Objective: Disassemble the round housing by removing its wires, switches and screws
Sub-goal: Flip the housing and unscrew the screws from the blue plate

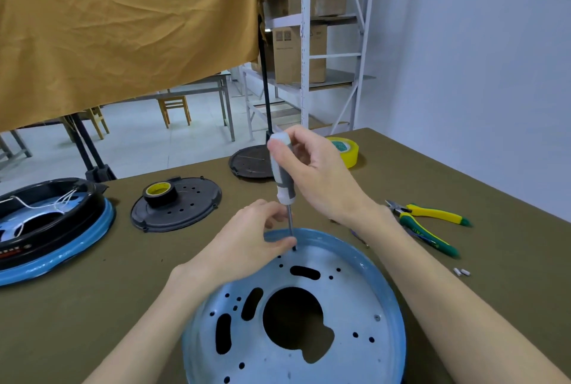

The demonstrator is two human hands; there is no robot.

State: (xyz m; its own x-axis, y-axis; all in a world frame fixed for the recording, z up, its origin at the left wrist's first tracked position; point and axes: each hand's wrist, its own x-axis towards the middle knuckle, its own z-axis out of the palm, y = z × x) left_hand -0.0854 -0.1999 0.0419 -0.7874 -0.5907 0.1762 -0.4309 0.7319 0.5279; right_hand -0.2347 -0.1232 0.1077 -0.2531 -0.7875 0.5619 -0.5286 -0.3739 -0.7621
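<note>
The olive-green cloth-covered tabletop (pixel 463 173) ends at a far edge running from the left up to a corner at upper right, with open floor and a white wall beyond; its right edge slopes down toward the frame's right side. The widest bare stretch lies at lower left, between the two blue housings, and another along the right side past the pliers.

The round blue metal housing with a pale perforated inner plate (pixel 296 315) lies nearest the person, low in the centre, its near rim cut off by the frame. The right hand (pixel 315 167) is curled round the grey-and-white handle of a screwdriver (pixel 282 173), held nearly upright, its thin shaft coming down to the plate just inside the housing's far rim. The left hand (pixel 247 244) rests on that far rim, its fingers curled close around the shaft near the tip; whether they actually pinch it cannot be told.

At far left sits a second blue-rimmed housing with a black insert and white wires (pixel 46 229). Between it and the hands lies a black round perforated cover (pixel 185 207) carrying a roll of black tape with a yellow core (pixel 159 193). Another dark round cover (pixel 250 164) lies behind the screwdriver, with a yellow tape roll (pixel 347 150) near it. Green-and-yellow-handled pliers (pixel 429 223) lie right of the right wrist, and small white bits (pixel 462 272) further toward the near right.
</note>
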